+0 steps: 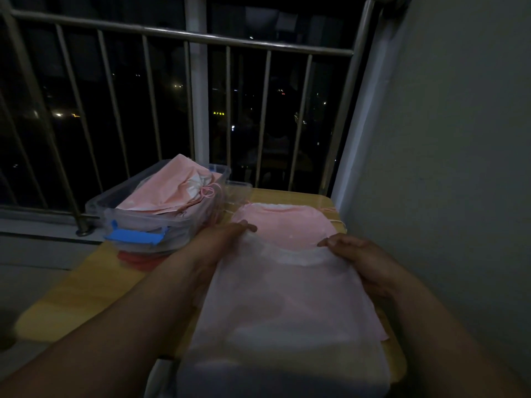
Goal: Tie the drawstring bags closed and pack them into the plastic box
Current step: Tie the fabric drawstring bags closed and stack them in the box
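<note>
Head view: I see the pale drawstring bag (pixel 281 297) lying flat at 6 o'clock on the table (pixel 86 282). The right hand (pixel 362 259) curls its fingers over the bag's top right corner, while the left hand (pixel 227 239) lies along its left edge with fingers nearly straight; I cannot tell whether it grips. A pink bag (pixel 287 225) lies just beyond at 12 o'clock, and the plastic box (pixel 149 222), heaped with pink bags (pixel 169 188), stands at 10 o'clock.

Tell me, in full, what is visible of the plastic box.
The plastic box is clear and rectangular, with a blue latch on its near end. It stands on the far left part of the wooden table, beside the railing. Pink drawstring bags fill it, heaped above the rim.
</note>
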`<state>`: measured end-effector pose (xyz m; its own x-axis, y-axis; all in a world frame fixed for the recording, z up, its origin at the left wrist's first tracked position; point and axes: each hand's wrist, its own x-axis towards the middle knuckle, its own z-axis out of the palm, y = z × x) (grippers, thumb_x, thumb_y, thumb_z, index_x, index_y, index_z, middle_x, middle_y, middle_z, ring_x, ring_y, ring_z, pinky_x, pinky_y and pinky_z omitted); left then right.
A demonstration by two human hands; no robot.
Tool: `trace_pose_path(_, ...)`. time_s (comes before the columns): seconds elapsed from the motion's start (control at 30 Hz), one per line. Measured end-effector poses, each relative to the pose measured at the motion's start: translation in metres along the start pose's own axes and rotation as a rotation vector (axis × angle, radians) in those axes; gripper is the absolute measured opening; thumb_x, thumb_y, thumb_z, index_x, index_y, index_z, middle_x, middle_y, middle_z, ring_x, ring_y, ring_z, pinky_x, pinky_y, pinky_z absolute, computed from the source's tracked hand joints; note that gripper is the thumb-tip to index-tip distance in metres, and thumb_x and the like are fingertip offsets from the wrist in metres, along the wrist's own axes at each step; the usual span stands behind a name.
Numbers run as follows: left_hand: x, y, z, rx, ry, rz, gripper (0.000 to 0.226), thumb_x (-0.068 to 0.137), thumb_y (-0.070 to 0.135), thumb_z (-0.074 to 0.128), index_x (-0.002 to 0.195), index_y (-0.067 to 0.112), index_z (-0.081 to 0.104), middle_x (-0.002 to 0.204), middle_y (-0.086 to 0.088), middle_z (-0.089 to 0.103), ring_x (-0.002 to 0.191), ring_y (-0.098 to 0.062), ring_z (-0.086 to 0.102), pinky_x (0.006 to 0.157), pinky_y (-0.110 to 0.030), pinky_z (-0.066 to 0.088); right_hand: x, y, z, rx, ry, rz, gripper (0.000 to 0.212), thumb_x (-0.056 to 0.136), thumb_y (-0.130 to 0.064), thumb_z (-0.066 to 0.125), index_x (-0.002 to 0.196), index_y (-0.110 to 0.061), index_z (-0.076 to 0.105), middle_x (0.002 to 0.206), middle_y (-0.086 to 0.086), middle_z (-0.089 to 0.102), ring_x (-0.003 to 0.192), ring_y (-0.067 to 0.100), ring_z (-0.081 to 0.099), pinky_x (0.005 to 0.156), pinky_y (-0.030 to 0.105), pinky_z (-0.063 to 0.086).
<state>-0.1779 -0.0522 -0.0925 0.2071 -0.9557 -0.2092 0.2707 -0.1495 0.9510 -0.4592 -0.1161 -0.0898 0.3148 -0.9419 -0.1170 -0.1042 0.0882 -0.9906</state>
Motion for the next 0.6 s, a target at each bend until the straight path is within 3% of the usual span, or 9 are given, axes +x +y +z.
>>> trace_pose_path(0.1, -0.001, 0.001, 0.004, -0.177, -0.049, 0.009, 0.024, 0.104, 0.012, 0.053, 0.088, 0.004, 0.069, 0.093, -0.014, 0.073, 0.092, -0.027, 0.069, 0.095, -0.039, 0.055, 0.004, 0.002, -0.005, 0.085, -0.012, 0.035, 0.022, 0.102, -0.015, 0.056, 0.102, -0.005, 0.075, 0.11, 0.016, 0.073, 0.097, 0.028, 0.067, 0.094, 0.043, 0.053)
trace_pose_path(0.2, -0.003, 0.005, 0.004, -0.309, -0.095, -0.038, 0.03, 0.106, 0.016, 0.05, 0.08, 0.008, 0.063, 0.089, -0.011, 0.075, 0.098, -0.022, 0.071, 0.091, -0.037, 0.055, 0.009, 0.002, -0.013, 0.288, -0.007, 0.108, 0.02, 0.096, -0.023, 0.061, 0.097, -0.01, 0.075, 0.106, 0.013, 0.071, 0.097, 0.029, 0.064, 0.093, 0.046, 0.053)
trace_pose_path(0.3, -0.006, 0.007, 0.005, -0.369, -0.105, -0.08, 0.037, 0.108, 0.025, 0.047, 0.075, 0.012, 0.057, 0.103, -0.012, 0.077, 0.104, -0.023, 0.07, 0.086, -0.04, 0.055, 0.011, 0.0, -0.019, 0.534, 0.008, 0.145, 0.021, 0.099, -0.025, 0.056, 0.085, -0.012, 0.066, 0.096, 0.009, 0.072, 0.085, 0.023, 0.067, 0.083, 0.04, 0.052)
trace_pose_path(0.37, -0.005, 0.003, 0.006, -0.38, -0.095, -0.094, 0.04, 0.109, 0.027, 0.046, 0.073, 0.012, 0.056, 0.116, -0.015, 0.076, 0.113, -0.025, 0.068, 0.094, -0.044, 0.053, 0.01, -0.003, -0.019, 0.631, 0.022, 0.161, 0.026, 0.102, -0.023, 0.053, 0.078, -0.014, 0.059, 0.092, 0.009, 0.074, 0.079, 0.021, 0.07, 0.08, 0.039, 0.051)
trace_pose_path(0.47, -0.009, 0.002, 0.01, -0.336, -0.107, -0.079, 0.041, 0.109, 0.027, 0.043, 0.073, 0.011, 0.055, 0.118, -0.02, 0.074, 0.112, -0.027, 0.067, 0.104, -0.046, 0.049, 0.002, -0.009, -0.011, 0.552, 0.033, 0.179, 0.036, 0.103, -0.023, 0.049, 0.069, -0.013, 0.057, 0.085, 0.013, 0.076, 0.069, 0.022, 0.069, 0.079, 0.04, 0.051)
trace_pose_path(0.53, -0.016, 0.007, 0.01, -0.335, -0.114, -0.085, 0.04, 0.109, 0.026, 0.043, 0.073, 0.011, 0.055, 0.118, -0.02, 0.073, 0.103, -0.029, 0.068, 0.098, -0.045, 0.051, -0.001, -0.012, -0.007, 0.55, 0.031, 0.2, 0.047, 0.103, -0.023, 0.047, 0.059, -0.012, 0.059, 0.085, 0.015, 0.075, 0.071, 0.025, 0.068, 0.08, 0.039, 0.051)
trace_pose_path(0.6, -0.026, 0.015, 0.007, -0.302, -0.125, -0.093, 0.044, 0.107, 0.024, 0.044, 0.068, 0.012, 0.059, 0.118, -0.016, 0.074, 0.101, -0.028, 0.068, 0.091, -0.044, 0.052, -0.004, -0.016, -0.008, 0.588, 0.032, 0.195, 0.042, 0.101, -0.023, 0.044, 0.061, -0.013, 0.05, 0.083, 0.014, 0.072, 0.07, 0.025, 0.069, 0.079, 0.038, 0.05)
